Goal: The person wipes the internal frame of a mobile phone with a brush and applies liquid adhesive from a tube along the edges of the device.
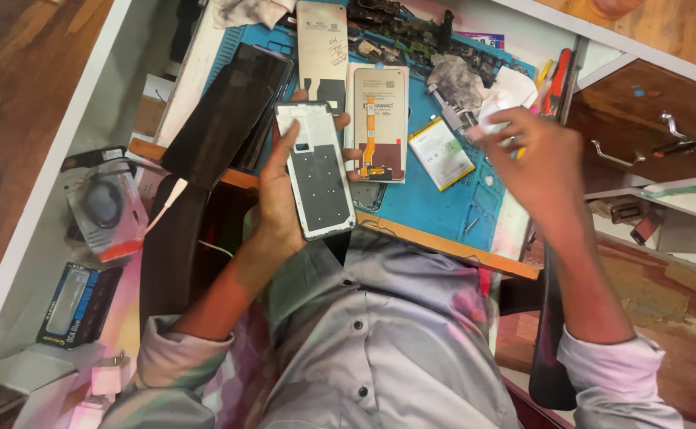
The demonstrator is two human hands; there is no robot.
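My left hand [278,195] holds a phone frame [316,171] upright over the near edge of the blue work mat [427,202]; the frame is white-rimmed with a dark inner plate. My right hand [535,163] hovers over the mat's right side and is closed on a crumpled white tissue [497,107]. Between the hands lie an opened phone body [376,119] with an orange flex cable and a white battery [441,152].
Dark phone screens [224,119] and a beige back panel [321,52] lie at the mat's left and top. Circuit boards [411,36] and tools clutter the far edge. Packaged items [101,210] sit on the left shelf. An open drawer [650,135] is at right.
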